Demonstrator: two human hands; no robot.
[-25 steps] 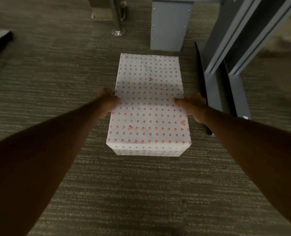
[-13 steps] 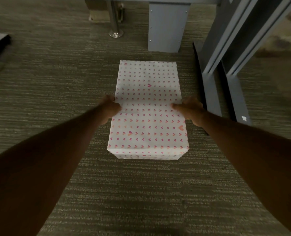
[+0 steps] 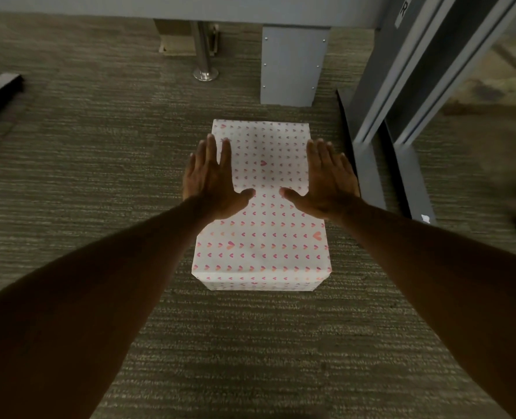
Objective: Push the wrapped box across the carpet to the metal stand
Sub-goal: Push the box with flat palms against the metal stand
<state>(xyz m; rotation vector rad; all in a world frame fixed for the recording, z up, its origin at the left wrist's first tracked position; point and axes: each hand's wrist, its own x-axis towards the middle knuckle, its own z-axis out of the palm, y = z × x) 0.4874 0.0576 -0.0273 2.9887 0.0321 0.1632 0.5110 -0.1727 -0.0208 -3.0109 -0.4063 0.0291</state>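
Observation:
The wrapped box [image 3: 262, 237], white paper with small pink hearts, lies lengthwise on the grey-brown carpet [image 3: 84, 176]. Its far end is a short gap from the grey metal stand's leg [image 3: 293, 65]. My left hand [image 3: 211, 182] hovers flat over the box's left edge, fingers spread and holding nothing. My right hand [image 3: 326, 182] is held the same way over the right edge, palm down, fingers apart. Whether the palms touch the paper cannot be told.
A chrome pole with a round foot [image 3: 205, 72] stands left of the stand's leg. Tall grey metal uprights on flat base rails [image 3: 371, 176] run along the box's right side. A dark object [image 3: 0, 86] lies at the far left.
Both hands have let go of the box's sides and opened flat above its top. The box sits a little farther from the stand's leg in the picture as the view tilted.

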